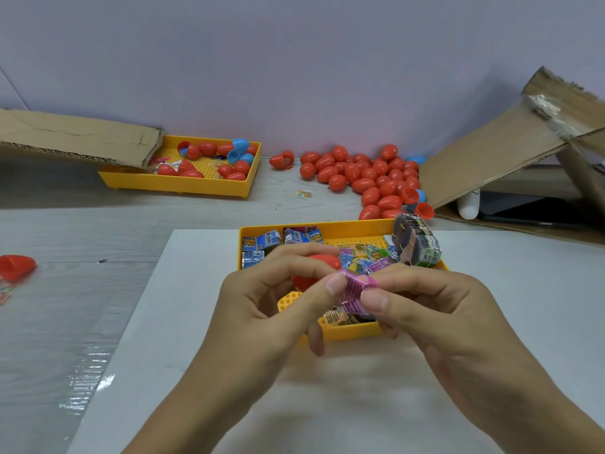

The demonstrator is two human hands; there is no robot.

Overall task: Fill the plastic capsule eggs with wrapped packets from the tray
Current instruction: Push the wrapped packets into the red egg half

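Left hand: the left hand (262, 299) is cradling a red capsule egg (316, 268) in curled fingers while its thumb is pinching the pink packet's left edge.
Right hand: the right hand (435, 299) is pinching the pink wrapped packet (355, 294) between thumb and forefinger, just above the near tray's front rim.
Near tray: the yellow tray (347, 334) is still holding many packets — blue ones at the back, a banded bundle (415, 244) leaning at its right corner.
Egg state: whether the held egg is open is hidden by the fingers.
Done so far: a pile of closed red eggs (366, 178) is lying near the wall; whether they are filled cannot be told.
Left to do: judging by this, plenty — the far tray (183, 186) is holding more eggs, some split open.
Progress: seemingly mid-task, with this packet not yet inside the egg.
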